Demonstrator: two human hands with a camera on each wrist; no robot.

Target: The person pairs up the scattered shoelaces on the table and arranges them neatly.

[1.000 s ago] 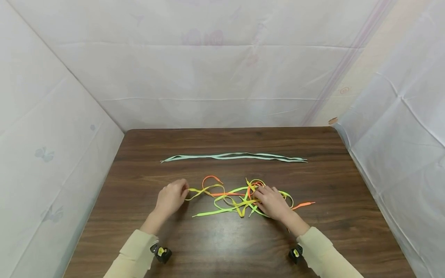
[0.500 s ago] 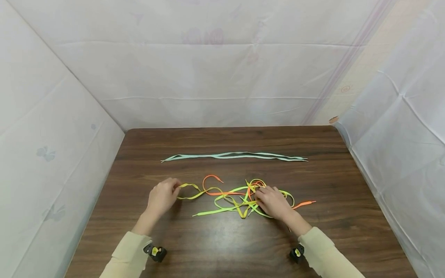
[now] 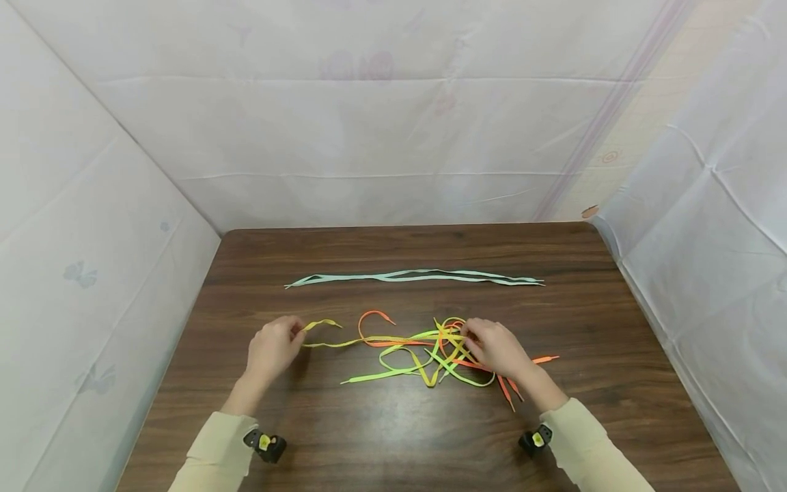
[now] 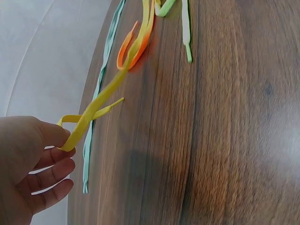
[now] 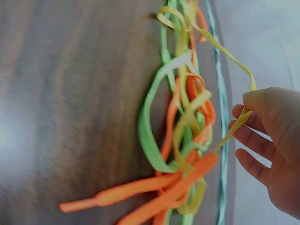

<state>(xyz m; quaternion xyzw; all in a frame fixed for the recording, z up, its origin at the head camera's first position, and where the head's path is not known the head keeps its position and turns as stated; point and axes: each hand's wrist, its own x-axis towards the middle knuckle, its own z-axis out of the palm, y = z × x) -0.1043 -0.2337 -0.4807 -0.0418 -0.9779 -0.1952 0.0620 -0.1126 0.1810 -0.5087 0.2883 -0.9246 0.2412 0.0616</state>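
My left hand pinches a yellow shoelace near one end, between thumb and forefinger; the loose tip hangs free beyond the pinch. From there the lace stretches right into a tangle with a lime green shoelace and orange shoelaces. Over the right side of this tangle, my right hand pinches another stretch of yellow lace, lifted off the pile in the right wrist view. Green loops and orange ends lie beneath it, and their crossings are partly hidden.
Behind the tangle, a pair of mint shoelaces lies stretched out across the brown wooden table. White cloth hangs behind the table and along both sides. Each wrist wears a small black camera.
My left hand has drawn the yellow lace leftward, straightening its loop and freeing the tip. My right hand has risen slightly with yellow lace, uncovering orange ends near the wrist.
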